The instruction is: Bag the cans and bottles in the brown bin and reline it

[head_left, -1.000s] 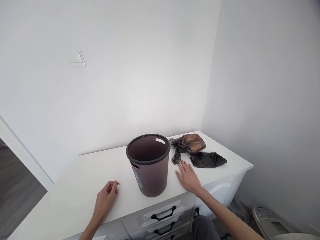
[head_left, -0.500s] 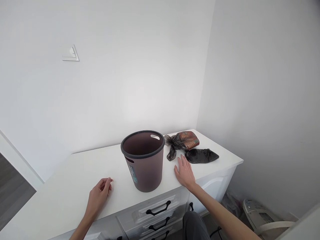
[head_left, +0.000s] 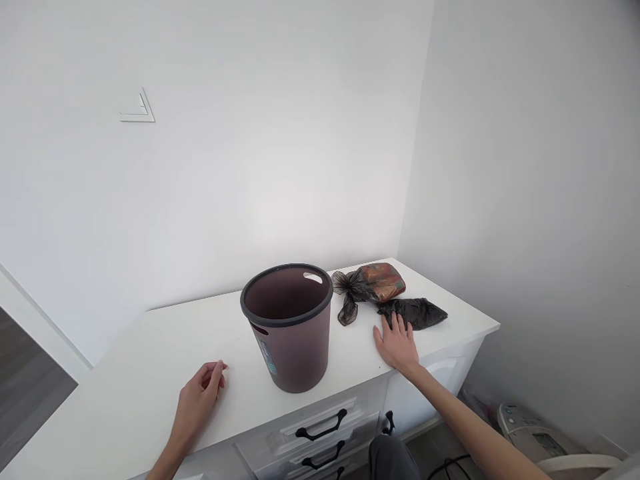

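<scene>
A purple-brown trash bin (head_left: 300, 357) with a dark rim, cut-out handles and a label stands upright on the white cabinet top. My left hand (head_left: 201, 390) rests to its left, fingers curled in against the thumb, with nothing visible in them. To the right of the bin, my right hand (head_left: 397, 343) lies open with fingers spread, its fingertips at the near edge of a folded black plastic bag (head_left: 423, 313). Behind that lies a tied, see-through black bag (head_left: 383, 283) with something orange-brown inside. Its knotted end points toward the bin.
The cabinet top (head_left: 200, 327) meets a white wall at the back. Drawers with black handles (head_left: 323, 427) are below its front edge. A pale appliance (head_left: 535, 433) and a black cable (head_left: 450, 463) are on the floor at right. A light switch (head_left: 145, 115) is on the wall.
My right hand has moved right, so its fingertips now reach the folded black bag. The left hand stays curled in about the same place. The view has shifted slightly.
</scene>
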`<state>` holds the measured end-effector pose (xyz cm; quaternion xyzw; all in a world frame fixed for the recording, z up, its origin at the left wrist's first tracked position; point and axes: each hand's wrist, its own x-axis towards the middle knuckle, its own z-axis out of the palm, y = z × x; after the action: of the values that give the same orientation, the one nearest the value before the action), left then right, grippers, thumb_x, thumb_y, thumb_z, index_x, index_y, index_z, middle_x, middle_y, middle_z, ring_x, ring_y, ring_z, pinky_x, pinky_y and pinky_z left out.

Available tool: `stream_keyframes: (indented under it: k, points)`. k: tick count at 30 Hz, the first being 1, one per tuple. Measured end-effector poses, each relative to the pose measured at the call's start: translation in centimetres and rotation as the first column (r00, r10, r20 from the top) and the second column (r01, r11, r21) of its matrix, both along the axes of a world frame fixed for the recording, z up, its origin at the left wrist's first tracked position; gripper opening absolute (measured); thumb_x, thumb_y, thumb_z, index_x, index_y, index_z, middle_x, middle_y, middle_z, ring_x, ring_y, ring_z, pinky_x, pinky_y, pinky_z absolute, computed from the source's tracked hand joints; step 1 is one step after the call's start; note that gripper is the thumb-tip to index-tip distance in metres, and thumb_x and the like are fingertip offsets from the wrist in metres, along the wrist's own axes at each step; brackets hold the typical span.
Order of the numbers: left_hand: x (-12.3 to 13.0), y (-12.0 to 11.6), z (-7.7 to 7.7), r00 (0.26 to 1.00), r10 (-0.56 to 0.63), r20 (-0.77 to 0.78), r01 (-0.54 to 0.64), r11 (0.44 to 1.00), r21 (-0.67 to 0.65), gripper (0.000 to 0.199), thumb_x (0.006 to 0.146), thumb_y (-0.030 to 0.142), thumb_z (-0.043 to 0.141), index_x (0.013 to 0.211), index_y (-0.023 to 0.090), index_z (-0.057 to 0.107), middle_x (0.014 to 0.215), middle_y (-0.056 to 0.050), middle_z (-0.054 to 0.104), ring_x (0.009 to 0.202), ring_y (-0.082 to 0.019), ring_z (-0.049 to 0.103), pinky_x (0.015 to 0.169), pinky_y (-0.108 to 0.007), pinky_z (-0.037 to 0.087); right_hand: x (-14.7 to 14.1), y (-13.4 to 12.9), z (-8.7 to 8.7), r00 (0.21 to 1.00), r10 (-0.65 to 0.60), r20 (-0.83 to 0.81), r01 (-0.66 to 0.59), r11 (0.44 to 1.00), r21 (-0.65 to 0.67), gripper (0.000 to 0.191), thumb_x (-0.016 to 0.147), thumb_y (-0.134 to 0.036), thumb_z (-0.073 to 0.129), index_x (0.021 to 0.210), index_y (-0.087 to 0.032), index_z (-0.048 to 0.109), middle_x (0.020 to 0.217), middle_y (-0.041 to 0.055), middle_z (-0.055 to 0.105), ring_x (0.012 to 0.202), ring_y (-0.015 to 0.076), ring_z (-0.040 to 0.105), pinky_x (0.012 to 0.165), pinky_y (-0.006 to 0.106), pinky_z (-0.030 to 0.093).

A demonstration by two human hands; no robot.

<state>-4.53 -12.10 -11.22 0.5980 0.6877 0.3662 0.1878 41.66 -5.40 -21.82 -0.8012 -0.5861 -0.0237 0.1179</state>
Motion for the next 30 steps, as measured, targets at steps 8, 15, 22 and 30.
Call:
stream_keyframes:
  k: [8, 15, 22, 30]
  points:
    - [0.1, -0.3, 0.0, 1.0, 0.003, -0.008, -0.003, 1.0, -0.005, 0.056, 0.088, 0.073, 0.045, 0.093, 0.023, 0.068, 0.069, 0.001, 0.065, 0.064, -0.02, 0.058, 0.065, -0.03, 0.043, -1.1, -1.6, 0.5, 1.0, 0.005, -0.014, -0.005, 0.999, 0.037, 0.067, 0.104, -0.039, 0.028, 0.154, 0.003, 0.044, 0.166, 0.0232, 0.033, 0.156, 0.0323, 0.027, 0.126, 0.046, 0.014]
    - [-0.2, -0.2, -0.1, 0.999, -0.005, -0.046, 0.005, 1.0, 0.004, 0.056, 0.088, 0.073, 0.043, 0.096, 0.023, 0.068, 0.07, 0.001, 0.066, 0.064, -0.02, 0.058, 0.065, -0.031, 0.043, -2.6, -4.6, 0.8, 0.997, 0.071, -0.024, -0.068, 0.993, 0.101, 0.065, 0.104, -0.037, 0.029, 0.151, 0.002, 0.049, 0.164, 0.0235, 0.036, 0.155, 0.0327, 0.032, 0.126, 0.046, 0.017]
    - [-0.4, -0.4, -0.2, 0.998, -0.012, -0.069, 0.014, 0.999, 0.031, 0.055, 0.089, 0.071, 0.042, 0.094, 0.023, 0.069, 0.07, 0.0, 0.067, 0.065, -0.021, 0.061, 0.068, -0.031, 0.045, -4.5, -8.4, 0.8, 0.983, 0.183, -0.019, -0.177, 0.97, 0.165, 0.066, 0.108, -0.041, 0.025, 0.15, 0.002, 0.051, 0.163, 0.0232, 0.037, 0.154, 0.033, 0.033, 0.127, 0.049, 0.023]
    - [0.2, -2.3, -0.3, 0.998, -0.027, 0.05, 0.025, 0.999, 0.045, 0.061, 0.082, 0.078, 0.048, 0.089, 0.022, 0.07, 0.069, -0.001, 0.067, 0.062, -0.02, 0.059, 0.062, -0.03, 0.046, -5.9, -14.8, 3.5, 0.755, 0.539, -0.374, -0.437, 0.838, 0.327, 0.054, 0.102, -0.039, 0.041, 0.145, -0.013, 0.061, 0.151, 0.0157, 0.057, 0.145, 0.0332, 0.048, 0.122, 0.053, 0.035]
